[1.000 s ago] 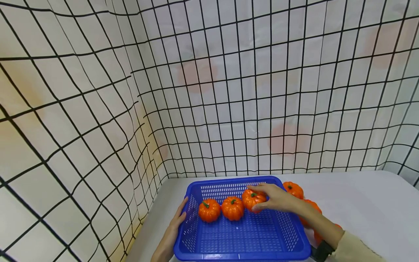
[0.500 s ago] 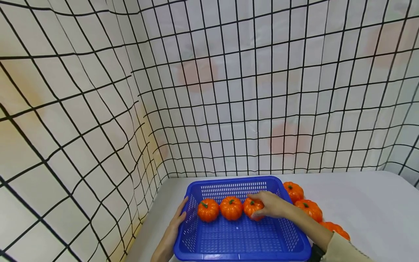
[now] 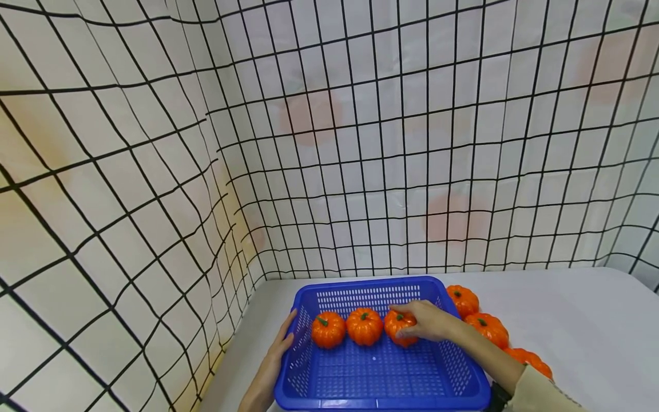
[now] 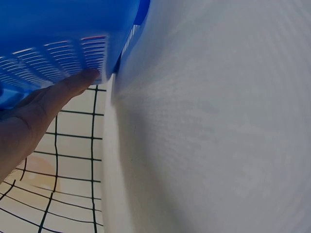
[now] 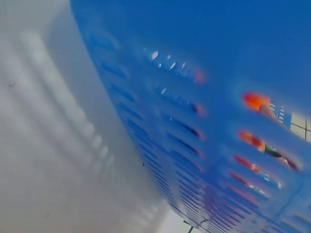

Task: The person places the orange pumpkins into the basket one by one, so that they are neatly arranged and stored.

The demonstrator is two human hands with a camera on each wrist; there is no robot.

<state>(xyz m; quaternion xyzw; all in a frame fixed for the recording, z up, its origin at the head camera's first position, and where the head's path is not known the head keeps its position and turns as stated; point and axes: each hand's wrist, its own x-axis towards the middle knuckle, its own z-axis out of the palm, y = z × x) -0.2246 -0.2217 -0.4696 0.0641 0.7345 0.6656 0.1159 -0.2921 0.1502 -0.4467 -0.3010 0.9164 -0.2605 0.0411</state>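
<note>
A blue plastic basket (image 3: 381, 403) sits on the white table with three small orange toy pumpkins in a row inside. The left one (image 3: 328, 330) and the middle one (image 3: 364, 327) stand close together. My right hand (image 3: 429, 320) reaches over the basket's right side and grips the rightmost pumpkin (image 3: 399, 327) between thumb and fingers, partly covering it. My left hand (image 3: 273, 360) rests along the outside of the left wall, fingers fairly straight; in the left wrist view a fingertip (image 4: 90, 75) touches the slotted wall. The right wrist view shows mostly the basket wall (image 5: 194, 29), with orange behind its slots.
Several more things frame the basket. To its right, three pumpkins lie on the table: a far one (image 3: 463, 300), a middle one (image 3: 488, 330) and a near one (image 3: 530, 360) partly behind the forearm. Black netting (image 3: 370, 189) over white sheeting stands behind and left.
Over the last second my right hand has lowered the rightmost pumpkin slightly, into line with the other two. In the last half second it has barely moved. My left hand stays in place.
</note>
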